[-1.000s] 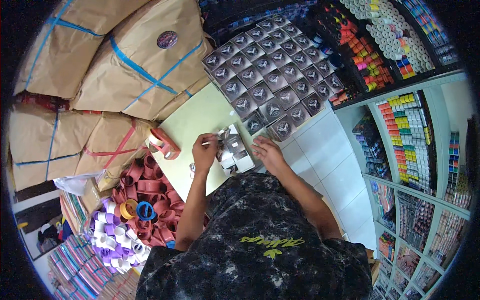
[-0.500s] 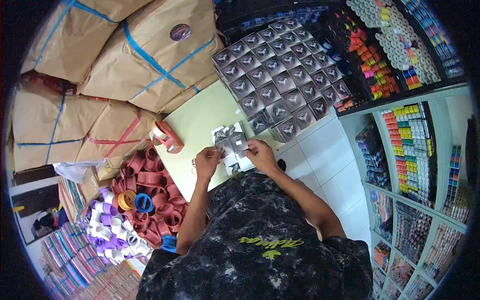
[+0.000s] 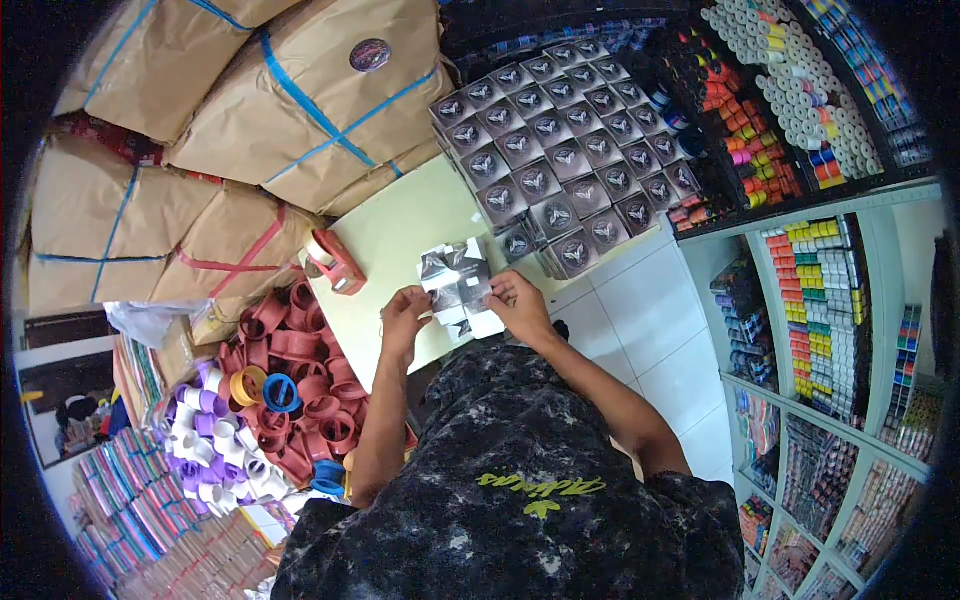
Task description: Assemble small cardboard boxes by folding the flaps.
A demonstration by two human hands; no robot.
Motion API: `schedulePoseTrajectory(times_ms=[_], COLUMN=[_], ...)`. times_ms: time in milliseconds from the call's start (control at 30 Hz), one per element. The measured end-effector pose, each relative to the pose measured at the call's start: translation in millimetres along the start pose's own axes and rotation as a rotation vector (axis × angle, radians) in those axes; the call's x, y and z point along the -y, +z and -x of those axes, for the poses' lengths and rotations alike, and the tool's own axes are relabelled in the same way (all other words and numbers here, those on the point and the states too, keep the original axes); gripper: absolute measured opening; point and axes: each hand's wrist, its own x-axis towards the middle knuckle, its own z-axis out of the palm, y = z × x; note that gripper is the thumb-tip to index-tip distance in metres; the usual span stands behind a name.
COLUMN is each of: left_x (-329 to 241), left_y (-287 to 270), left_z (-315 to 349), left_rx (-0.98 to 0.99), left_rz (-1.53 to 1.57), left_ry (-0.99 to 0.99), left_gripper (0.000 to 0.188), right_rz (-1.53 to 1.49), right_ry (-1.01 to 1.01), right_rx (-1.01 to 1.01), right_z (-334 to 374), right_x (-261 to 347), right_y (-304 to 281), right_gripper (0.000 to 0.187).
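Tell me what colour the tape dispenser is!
The tape dispenser is red; the head view shows it best.

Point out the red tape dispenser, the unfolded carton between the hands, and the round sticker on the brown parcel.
Red tape dispenser (image 3: 344,270): head view, middle of its red body.
Unfolded carton (image 3: 464,285): head view, grey panel near its middle.
Round sticker (image 3: 370,55): head view, centre of its printed face.

The left fisheye camera was worn on the head and looked down, from rather near, upon the left hand (image 3: 403,318), right hand (image 3: 520,305) and surface (image 3: 385,225), with the shirt (image 3: 520,440) at six o'clock, brown parcels (image 3: 240,120) at ten and shelves (image 3: 886,265) at three.
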Motion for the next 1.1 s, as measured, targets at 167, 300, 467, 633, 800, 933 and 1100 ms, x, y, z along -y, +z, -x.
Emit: schedulePoseTrajectory(times_ms=[167,300,467,633,800,933,1100], left_x=[-6.0,-9.0,-7.2,-16.3,-54.4,-84.6,-91.1], left_y=[4.8,9.1,7.2,12.8,32.2,49.8,73.4], left_z=[-0.1,0.5,1.2,13.2,40.0,58.6,63.0], left_rx=[-0.046,-0.064,-0.080,-0.079,0.042,0.303,0.531], left_rz=[-0.186,-0.189,-0.263,-0.150,0.035,0.293,0.343], left_ry=[0.076,0.053,0.001,0.080,0.118,0.159,0.208], left_gripper=[0.016,0.016,0.018,0.012,0.012,0.041,0.094], right_rz=[-0.024,-0.040,-0.021,-0.135,-0.263,-0.379,-0.508], right_ry=[-0.021,0.049,0.080,0.048,-0.020,-0.070,-0.040], right_rx=[0.049,0.109,0.175,0.238,0.256,0.200,0.151], right_z=[-1.8,0.2,0.1,3.4,14.6,25.0,38.9], right_x=[-0.3,3.5,13.5,19.7,41.0,74.7,102.4], right_y=[-4.2,-10.4,-17.6,-21.0,-35.4,-63.4,-96.3], right_gripper=[0.034,0.033,0.033,0.022,0.018,0.018,0.021])
